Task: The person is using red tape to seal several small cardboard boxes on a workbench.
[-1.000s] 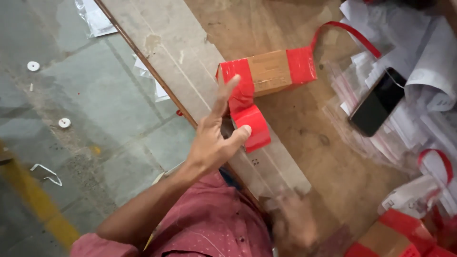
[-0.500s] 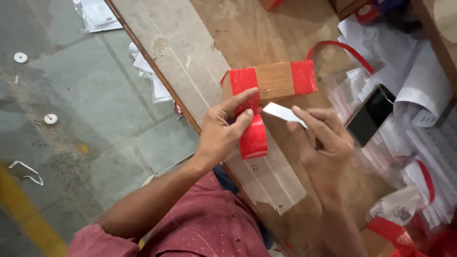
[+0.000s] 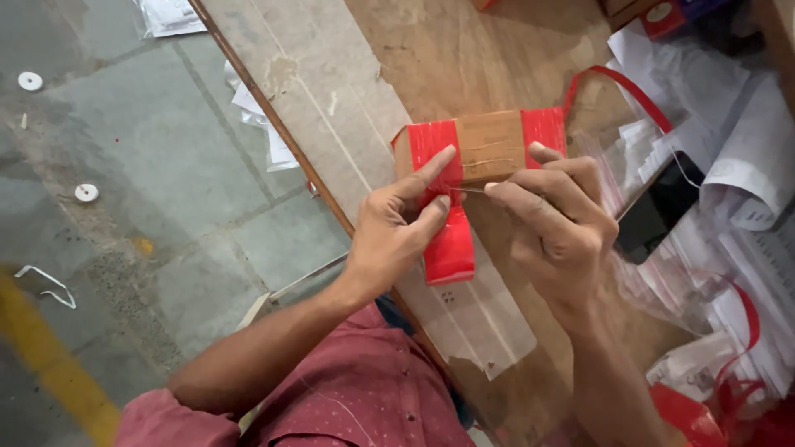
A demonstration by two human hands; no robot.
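On the wooden bench (image 3: 530,58), the left hand (image 3: 397,228) pinches the red tape on a small cardboard box (image 3: 489,147); the right hand (image 3: 559,223), fingers curled, presses a thin blade against it.

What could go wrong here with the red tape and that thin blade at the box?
1. The right hand holds a thin blade right at the left hand fingertips: a slip might nick them.
2. The loose red tape tail could fold and stick to itself.
3. The cardboard box sits near the table edge and may slide off.
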